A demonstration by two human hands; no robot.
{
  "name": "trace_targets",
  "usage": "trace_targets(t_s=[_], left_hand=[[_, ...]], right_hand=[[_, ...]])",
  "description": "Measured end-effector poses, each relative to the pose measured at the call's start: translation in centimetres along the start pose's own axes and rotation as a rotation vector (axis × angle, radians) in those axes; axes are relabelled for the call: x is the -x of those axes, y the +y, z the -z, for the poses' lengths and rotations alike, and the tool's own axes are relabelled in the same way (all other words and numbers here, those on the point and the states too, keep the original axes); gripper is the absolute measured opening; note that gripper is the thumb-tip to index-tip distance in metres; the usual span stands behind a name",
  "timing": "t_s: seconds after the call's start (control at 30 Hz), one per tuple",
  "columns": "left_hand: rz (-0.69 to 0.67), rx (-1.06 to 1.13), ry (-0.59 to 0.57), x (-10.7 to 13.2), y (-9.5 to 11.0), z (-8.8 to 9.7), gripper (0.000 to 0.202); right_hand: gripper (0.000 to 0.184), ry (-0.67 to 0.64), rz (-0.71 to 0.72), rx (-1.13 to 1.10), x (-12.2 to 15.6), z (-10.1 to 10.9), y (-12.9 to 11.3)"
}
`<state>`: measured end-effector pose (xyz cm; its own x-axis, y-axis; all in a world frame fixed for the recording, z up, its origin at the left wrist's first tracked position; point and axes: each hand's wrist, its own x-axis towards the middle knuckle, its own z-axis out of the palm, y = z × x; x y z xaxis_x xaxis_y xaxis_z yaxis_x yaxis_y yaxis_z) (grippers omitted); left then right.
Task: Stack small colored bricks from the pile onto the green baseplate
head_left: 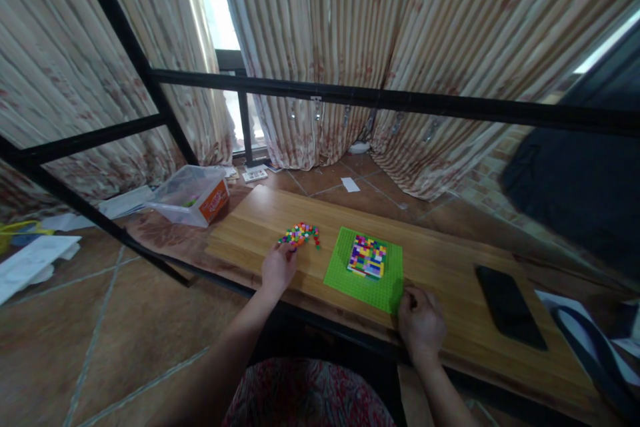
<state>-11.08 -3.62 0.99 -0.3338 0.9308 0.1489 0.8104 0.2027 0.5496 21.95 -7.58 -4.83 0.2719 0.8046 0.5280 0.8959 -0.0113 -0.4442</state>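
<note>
A loose pile of small coloured toy bricks lies left of centre on the wooden board. My left hand is at the pile's near edge, thumb and fingers drawn together among the bricks; what is between the fingertips is too small to make out. To the right lies a green studded baseplate, bearing a low, multicoloured block of built-up bricks. My right hand rests by the baseplate's near right corner with its fingers curled in. Whatever it may hold is hidden.
A clear plastic box with an orange label stands at the board's left end. A black phone lies on the wooden board at right. A black metal bar crosses beyond the board, before striped curtains.
</note>
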Motion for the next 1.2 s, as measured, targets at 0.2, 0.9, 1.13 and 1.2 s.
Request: trace_targets(t_s=[0.2, 0.9, 1.13, 1.2], left_hand=[[-0.133, -0.129, -0.012, -0.4, 0.1, -0.2, 0.022], [-0.298, 0.375, -0.245, 1.8, 7.7, -1.6, 0.012], [-0.358, 0.510, -0.246, 2.1, 9.9, -2.7, 0.028], [-0.372, 0.495, -0.235, 2.1, 10.1, -2.8, 0.025]], right_hand=[[0.034, -0.006, -0.003, 0.005, 0.1, -0.2, 0.2], [0.032, -0.007, -0.033, -0.034, 0.0, 0.1, -0.4], [0.030, -0.005, -0.025, -0.035, -0.1, 0.1, -0.6], [0.030, -0.010, -0.027, -0.032, -0.1, 0.1, -0.6]])
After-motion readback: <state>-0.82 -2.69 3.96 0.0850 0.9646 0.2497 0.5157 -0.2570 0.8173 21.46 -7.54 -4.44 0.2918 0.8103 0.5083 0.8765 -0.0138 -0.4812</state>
